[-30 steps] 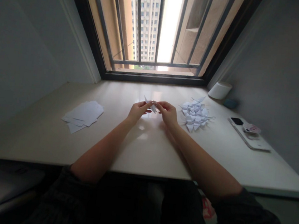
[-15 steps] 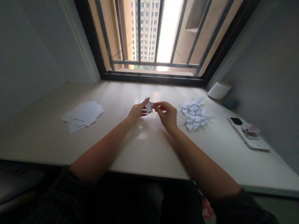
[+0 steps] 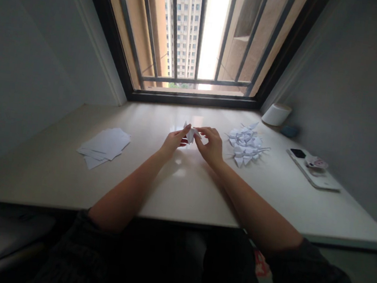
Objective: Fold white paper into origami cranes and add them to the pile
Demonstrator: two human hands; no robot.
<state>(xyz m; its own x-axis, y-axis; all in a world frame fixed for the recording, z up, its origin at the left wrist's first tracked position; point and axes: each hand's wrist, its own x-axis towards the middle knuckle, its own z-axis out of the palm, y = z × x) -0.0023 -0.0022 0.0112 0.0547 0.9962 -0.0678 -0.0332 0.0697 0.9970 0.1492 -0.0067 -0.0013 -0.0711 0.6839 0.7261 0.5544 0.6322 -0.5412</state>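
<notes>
Above the middle of the pale desk [image 3: 183,191], my left hand [image 3: 174,141] and my right hand [image 3: 211,144] both pinch a small folded white paper piece [image 3: 190,134]. The fingertips of each hand close on it from either side, and the piece is raised a little off the surface. Just right of my right hand lies a heap of several finished folded white paper shapes [image 3: 247,143]. Far to the left sits a loose stack of flat white sheets [image 3: 104,146].
A white phone with a small pink-and-white item on it [image 3: 313,169] lies near the right edge. A white round container [image 3: 276,114] and a small blue object [image 3: 289,131] stand in the back right corner. A barred window [image 3: 200,38] runs along the back.
The folded piece has been turned and reworked between my fingertips. My hands have drawn slightly closer together and stayed over the same spot on the desk.
</notes>
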